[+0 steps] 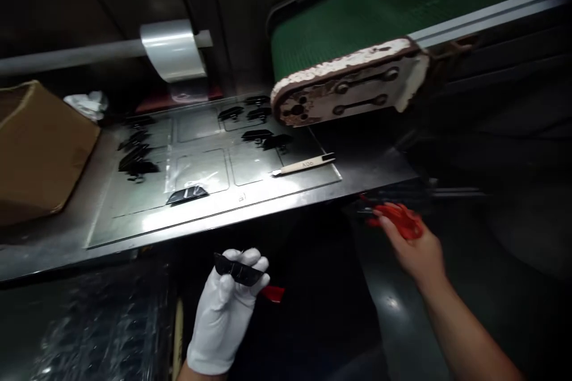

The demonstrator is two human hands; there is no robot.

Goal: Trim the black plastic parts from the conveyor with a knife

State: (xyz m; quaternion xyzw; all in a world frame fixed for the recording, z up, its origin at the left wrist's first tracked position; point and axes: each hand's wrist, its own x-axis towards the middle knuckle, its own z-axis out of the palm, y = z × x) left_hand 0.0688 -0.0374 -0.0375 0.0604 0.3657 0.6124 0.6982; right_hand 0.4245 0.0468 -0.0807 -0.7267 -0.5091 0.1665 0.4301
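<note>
My left hand (227,312), in a white glove, pinches a small glossy black plastic part (239,269) between thumb and fingers, in front of the bench edge. My bare right hand (417,250) is wrapped round a red-handled hand tool (401,220) that looks like pliers. Its dark tip points left and is blurred. On the glass sheet (203,166) lies a single black part (187,194) with clear film by it. Other black parts are grouped at the sheet's left (136,158) and at its back right (259,135).
A pale-handled knife (304,165) lies near the sheet's right edge. At left stands a cardboard box (49,155); behind is a roll of clear film (174,50). A green conveyor belt (339,30) overhangs the back right, carrying a dark part. Clear trays (107,327) sit lower left.
</note>
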